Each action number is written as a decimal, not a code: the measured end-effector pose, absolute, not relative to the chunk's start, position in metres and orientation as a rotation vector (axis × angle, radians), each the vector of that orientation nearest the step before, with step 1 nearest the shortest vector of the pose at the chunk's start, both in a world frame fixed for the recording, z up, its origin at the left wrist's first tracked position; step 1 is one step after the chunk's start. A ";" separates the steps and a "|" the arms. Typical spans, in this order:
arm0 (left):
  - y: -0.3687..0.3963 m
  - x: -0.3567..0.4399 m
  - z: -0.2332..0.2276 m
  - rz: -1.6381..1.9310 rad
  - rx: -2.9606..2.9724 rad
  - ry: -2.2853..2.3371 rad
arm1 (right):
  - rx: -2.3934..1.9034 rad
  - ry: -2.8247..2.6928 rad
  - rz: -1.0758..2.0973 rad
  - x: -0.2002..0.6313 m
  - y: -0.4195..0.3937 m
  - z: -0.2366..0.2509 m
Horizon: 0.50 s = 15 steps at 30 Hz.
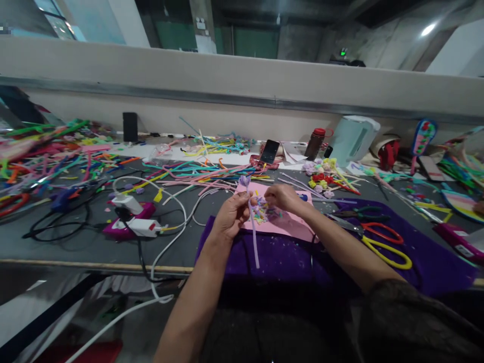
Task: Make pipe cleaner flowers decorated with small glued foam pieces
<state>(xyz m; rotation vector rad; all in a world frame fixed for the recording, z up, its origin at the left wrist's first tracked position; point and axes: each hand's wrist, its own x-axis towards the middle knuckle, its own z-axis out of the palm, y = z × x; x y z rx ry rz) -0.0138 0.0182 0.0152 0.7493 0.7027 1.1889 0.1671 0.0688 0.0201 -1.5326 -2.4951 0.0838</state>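
Observation:
My left hand (pixel 233 214) pinches a lilac pipe-cleaner flower (pixel 254 237); its fuzzy purple head rises above my fingers and its straight stem hangs down toward me. To the right of it, my right hand (pixel 283 197) is bent down over a pile of small pastel fuzzy clippings (pixel 260 213), fingertips close together at the pile. Whether those fingertips hold a piece is hidden. Under the pile lies a pink sheet (pixel 293 225), resting on a purple cloth (pixel 278 252).
Scissors with red and yellow handles (pixel 385 244) and dark pliers (pixel 366 214) lie at right. A magenta power strip (pixel 113 228) with white cables sits left. Behind are loose pipe cleaners (pixel 181 174), finished flowers (pixel 321 179), a propped phone (pixel 269 151), a bottle (pixel 315 143) and a kettle (pixel 355 140).

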 end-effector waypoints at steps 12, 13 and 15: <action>0.016 -0.012 0.012 1.186 0.817 0.672 | -1.579 -2.435 0.078 0.153 0.077 0.002; 0.016 -0.012 0.012 1.182 0.817 0.673 | -1.528 -2.397 0.167 0.157 0.076 0.003; 0.015 -0.011 0.012 1.176 0.820 0.677 | -1.392 -2.241 0.486 0.166 0.074 0.003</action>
